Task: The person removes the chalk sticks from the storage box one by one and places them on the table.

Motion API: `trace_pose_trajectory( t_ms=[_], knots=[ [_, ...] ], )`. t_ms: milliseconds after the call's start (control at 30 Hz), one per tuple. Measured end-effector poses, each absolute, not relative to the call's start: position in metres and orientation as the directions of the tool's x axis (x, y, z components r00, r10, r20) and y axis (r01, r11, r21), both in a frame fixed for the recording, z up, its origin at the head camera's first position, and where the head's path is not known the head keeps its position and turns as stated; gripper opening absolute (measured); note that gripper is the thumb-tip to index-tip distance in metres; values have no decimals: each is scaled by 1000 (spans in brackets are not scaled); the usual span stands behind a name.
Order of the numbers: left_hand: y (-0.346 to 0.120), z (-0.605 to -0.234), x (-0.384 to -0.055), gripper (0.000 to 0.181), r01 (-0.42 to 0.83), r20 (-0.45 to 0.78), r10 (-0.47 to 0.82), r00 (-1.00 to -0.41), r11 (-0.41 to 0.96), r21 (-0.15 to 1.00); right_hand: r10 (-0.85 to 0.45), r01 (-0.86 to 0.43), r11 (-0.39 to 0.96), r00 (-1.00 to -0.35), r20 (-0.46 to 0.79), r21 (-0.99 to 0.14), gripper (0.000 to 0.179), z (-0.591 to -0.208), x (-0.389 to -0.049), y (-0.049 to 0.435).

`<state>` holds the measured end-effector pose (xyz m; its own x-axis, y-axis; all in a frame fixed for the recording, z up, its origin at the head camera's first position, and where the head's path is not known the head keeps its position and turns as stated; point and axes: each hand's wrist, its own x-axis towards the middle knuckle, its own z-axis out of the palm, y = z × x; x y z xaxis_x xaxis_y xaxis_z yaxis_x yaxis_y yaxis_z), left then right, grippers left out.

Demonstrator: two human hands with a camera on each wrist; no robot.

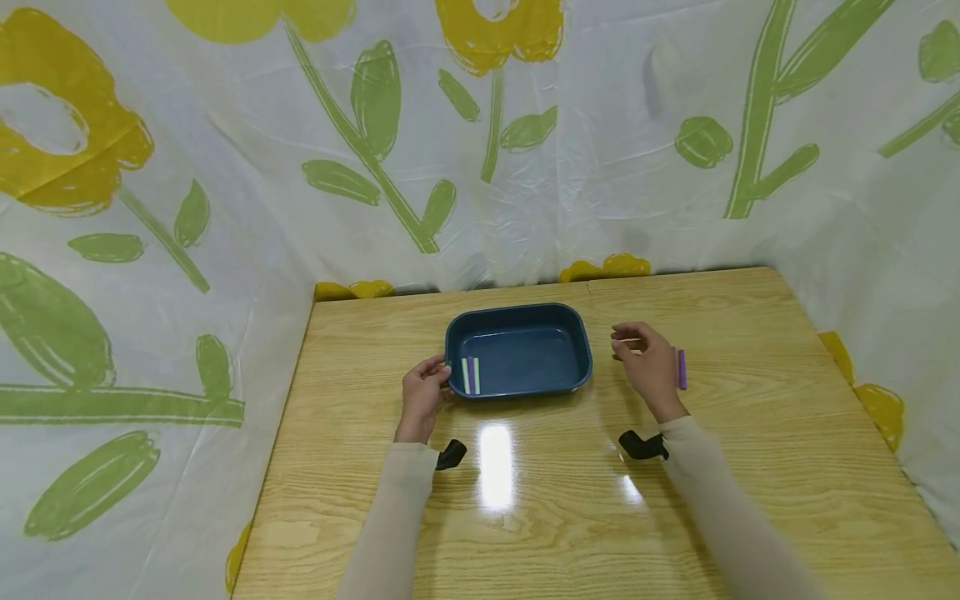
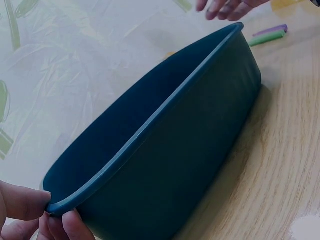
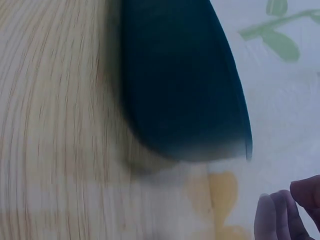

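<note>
A dark blue rectangular plastic basin stands on the table. My left hand grips its near left corner, with the thumb over the rim and fingers below it in the left wrist view. Inside, at the left end, lie several thin sticks: pale green sticks on either side of a purple stick. My right hand hovers just right of the basin, fingers loosely bent, nothing visible in them. Beyond it lies another purple stick; a green stick beside it shows in the left wrist view.
The wood-grain table has a flower-printed white sheet hanging along its back and sides. Black wrist mounts stick out from both sleeves. Bright light reflections lie on the near tabletop.
</note>
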<state>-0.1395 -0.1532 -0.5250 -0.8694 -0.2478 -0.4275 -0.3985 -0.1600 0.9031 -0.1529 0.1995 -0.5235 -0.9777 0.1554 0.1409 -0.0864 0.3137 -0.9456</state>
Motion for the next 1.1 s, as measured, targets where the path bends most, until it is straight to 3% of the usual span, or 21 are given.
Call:
trace_pose_trajectory(
  t_ms=[333, 633, 1100],
  knots=[
    [-151, -525, -140, 31, -399, -431, -266, -862, -169, 901, 101, -131, 240, -982, 159, -962, 22, -520, -158, 162],
    [-153, -526, -141, 31, -396, -426, -264, -866, -161, 904, 18, -193, 288, -978, 207, -938, 21, -519, -158, 130],
    [-154, -526, -141, 34, -398, -432, -239, -870, -179, 900, -81, -172, 314, -985, 154, -934, 22, -522, -160, 81]
  ],
)
